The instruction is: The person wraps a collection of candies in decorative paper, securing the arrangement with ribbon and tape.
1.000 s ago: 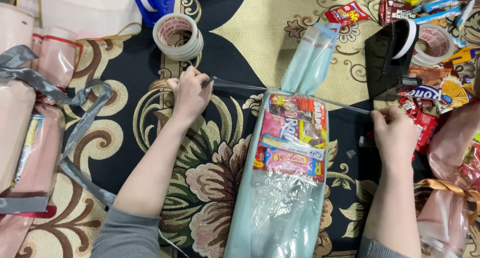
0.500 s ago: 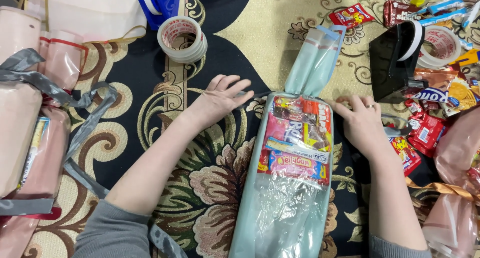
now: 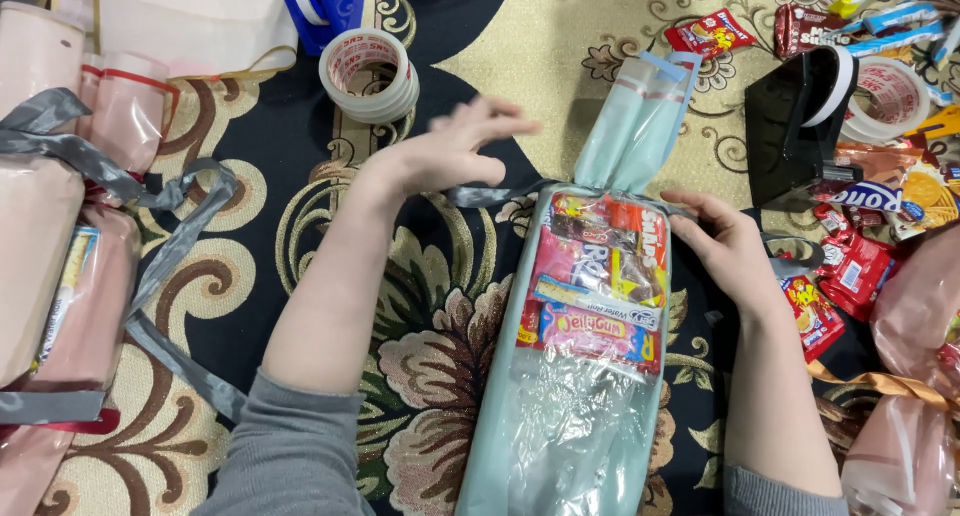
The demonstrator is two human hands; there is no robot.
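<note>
A long pale-green and clear gift bag (image 3: 590, 376) lies lengthwise on the patterned carpet, stuffed with colourful snack packets (image 3: 600, 276). A grey ribbon (image 3: 490, 194) crosses under its neck. My left hand (image 3: 455, 154) hovers blurred above the ribbon's left end, fingers spread, holding nothing. My right hand (image 3: 720, 241) rests against the bag's right side at the neck, fingers curled around the ribbon there. The bag's empty top (image 3: 640, 116) stretches away from me.
Stacked tape rolls (image 3: 368, 74) sit at the back left beside a blue dispenser (image 3: 322, 6). A black tape dispenser (image 3: 795, 126) and loose snack packets (image 3: 850, 266) lie at the right. Pink wrapped bags with grey ribbon (image 3: 60, 246) fill the left.
Both hands were pulling the ribbon taut far apart, then came in to the bag's neck. Now my left hand has lifted off and moved up, while my right stays at the neck.
</note>
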